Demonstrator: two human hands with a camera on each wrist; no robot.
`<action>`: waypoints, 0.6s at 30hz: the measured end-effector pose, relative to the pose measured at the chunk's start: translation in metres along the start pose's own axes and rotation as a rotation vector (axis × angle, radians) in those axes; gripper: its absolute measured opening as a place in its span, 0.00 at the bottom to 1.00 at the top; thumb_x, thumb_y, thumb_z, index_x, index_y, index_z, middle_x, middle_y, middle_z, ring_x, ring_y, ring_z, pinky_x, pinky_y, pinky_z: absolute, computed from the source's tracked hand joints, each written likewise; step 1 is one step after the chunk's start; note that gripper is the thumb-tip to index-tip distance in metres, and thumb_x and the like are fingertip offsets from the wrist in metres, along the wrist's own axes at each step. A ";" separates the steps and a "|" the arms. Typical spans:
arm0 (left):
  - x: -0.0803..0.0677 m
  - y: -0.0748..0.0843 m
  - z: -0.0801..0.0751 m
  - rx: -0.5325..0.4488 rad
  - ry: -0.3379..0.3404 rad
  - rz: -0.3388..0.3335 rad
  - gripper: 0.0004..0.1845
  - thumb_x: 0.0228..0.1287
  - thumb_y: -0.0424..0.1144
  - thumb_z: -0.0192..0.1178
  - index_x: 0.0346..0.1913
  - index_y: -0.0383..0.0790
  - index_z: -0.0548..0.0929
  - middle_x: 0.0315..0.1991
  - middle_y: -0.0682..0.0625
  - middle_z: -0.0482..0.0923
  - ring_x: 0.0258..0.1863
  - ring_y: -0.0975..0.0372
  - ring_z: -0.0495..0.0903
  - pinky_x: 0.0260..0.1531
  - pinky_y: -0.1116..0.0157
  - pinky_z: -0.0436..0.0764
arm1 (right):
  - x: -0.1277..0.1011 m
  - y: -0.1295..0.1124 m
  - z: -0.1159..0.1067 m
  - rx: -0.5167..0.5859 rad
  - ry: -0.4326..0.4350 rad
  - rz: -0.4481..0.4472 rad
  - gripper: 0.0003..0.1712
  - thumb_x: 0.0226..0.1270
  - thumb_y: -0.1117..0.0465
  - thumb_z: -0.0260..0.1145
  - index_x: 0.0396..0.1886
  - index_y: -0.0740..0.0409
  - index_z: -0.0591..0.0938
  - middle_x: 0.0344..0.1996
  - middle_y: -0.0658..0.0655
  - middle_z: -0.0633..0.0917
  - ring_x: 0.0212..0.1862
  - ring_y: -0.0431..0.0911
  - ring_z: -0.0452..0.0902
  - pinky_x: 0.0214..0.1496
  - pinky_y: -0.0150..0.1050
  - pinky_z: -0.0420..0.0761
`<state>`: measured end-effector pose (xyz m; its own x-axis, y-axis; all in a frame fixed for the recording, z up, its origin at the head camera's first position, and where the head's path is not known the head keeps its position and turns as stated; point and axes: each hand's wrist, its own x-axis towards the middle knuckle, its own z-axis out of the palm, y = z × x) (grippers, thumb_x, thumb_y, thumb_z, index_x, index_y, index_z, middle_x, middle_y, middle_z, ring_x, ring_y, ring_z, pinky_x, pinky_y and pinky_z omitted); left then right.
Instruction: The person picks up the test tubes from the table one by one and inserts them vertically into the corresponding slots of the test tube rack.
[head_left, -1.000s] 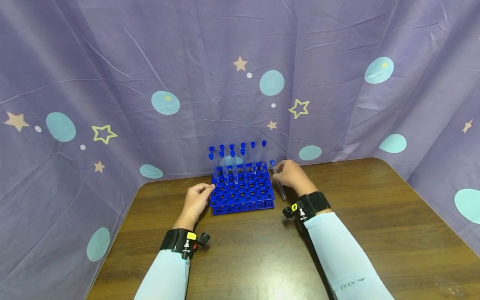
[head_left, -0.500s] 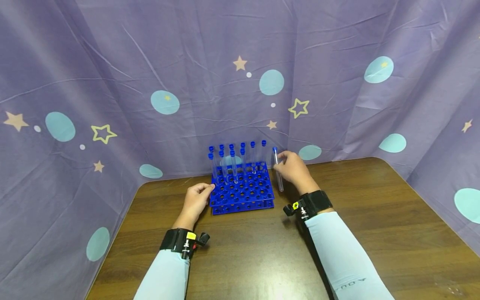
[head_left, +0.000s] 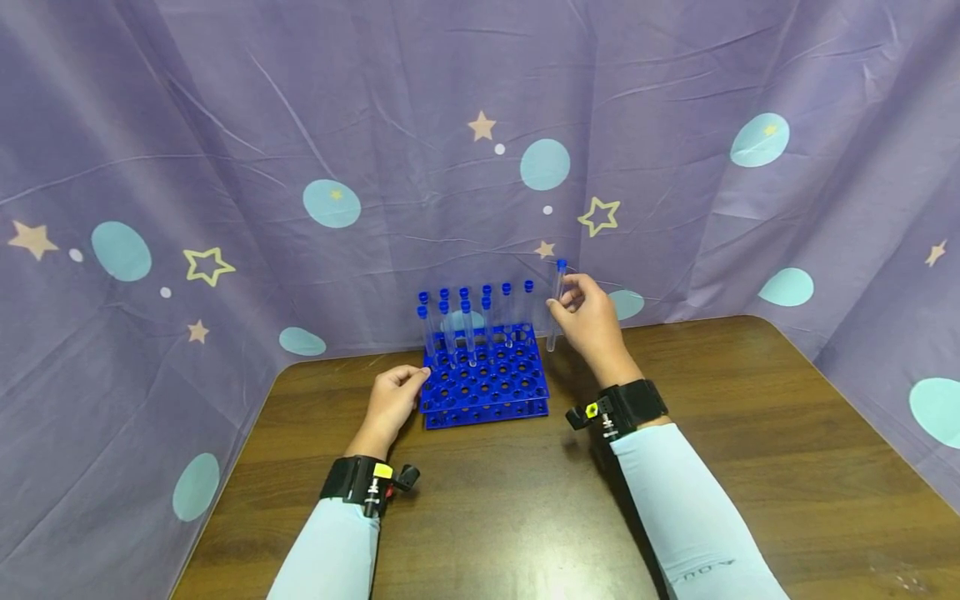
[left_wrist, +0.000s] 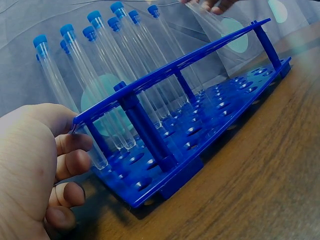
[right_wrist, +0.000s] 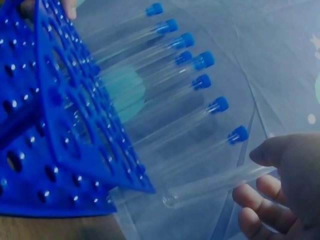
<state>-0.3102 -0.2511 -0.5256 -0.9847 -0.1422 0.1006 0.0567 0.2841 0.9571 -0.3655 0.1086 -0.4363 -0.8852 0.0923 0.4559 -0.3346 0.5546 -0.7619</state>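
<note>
A blue test tube rack (head_left: pixel 483 406) stands on the wooden table, with two rows of clear, blue-capped test tubes (left_wrist: pixel 75 60) upright toward its back. My left hand (head_left: pixel 392 404) grips the rack's left edge; in the left wrist view the thumb lies on the top plate's corner and the fingers curl beneath. Off the rack's back right corner, my right hand (head_left: pixel 594 327) pinches another capped test tube (right_wrist: pixel 215 185) between thumb and fingers. That tube is raised and nearly upright, its rounded bottom beside the rack's right edge. In the right wrist view its cap is hidden behind the hand.
Open holes fill the front rows of the rack. Close behind it hangs a purple curtain (head_left: pixel 420 242) with stars and teal spots. The brown wooden table (head_left: pixel 480 517) extends in front and to both sides.
My right hand has lifted the test tube up and away from me, and the tube has turned from leaning to nearly upright. The left hand and the rack have stayed in place.
</note>
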 end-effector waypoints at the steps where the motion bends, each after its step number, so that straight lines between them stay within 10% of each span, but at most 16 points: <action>1: 0.000 0.000 0.000 -0.002 -0.001 -0.001 0.18 0.81 0.46 0.71 0.42 0.30 0.92 0.24 0.57 0.77 0.23 0.65 0.75 0.27 0.68 0.77 | 0.000 -0.003 -0.001 0.005 0.012 -0.014 0.26 0.76 0.59 0.78 0.68 0.62 0.83 0.42 0.61 0.90 0.42 0.56 0.88 0.46 0.50 0.86; 18: -0.001 0.001 0.000 -0.013 0.003 -0.001 0.17 0.80 0.43 0.71 0.40 0.29 0.91 0.22 0.59 0.77 0.22 0.64 0.74 0.27 0.68 0.76 | -0.013 -0.022 0.017 0.038 -0.060 -0.161 0.30 0.81 0.60 0.77 0.75 0.63 0.79 0.52 0.60 0.93 0.50 0.56 0.96 0.52 0.55 0.94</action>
<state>-0.3094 -0.2501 -0.5244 -0.9843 -0.1450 0.1003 0.0580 0.2712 0.9608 -0.3519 0.0811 -0.4335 -0.8364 -0.0456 0.5463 -0.4849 0.5264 -0.6984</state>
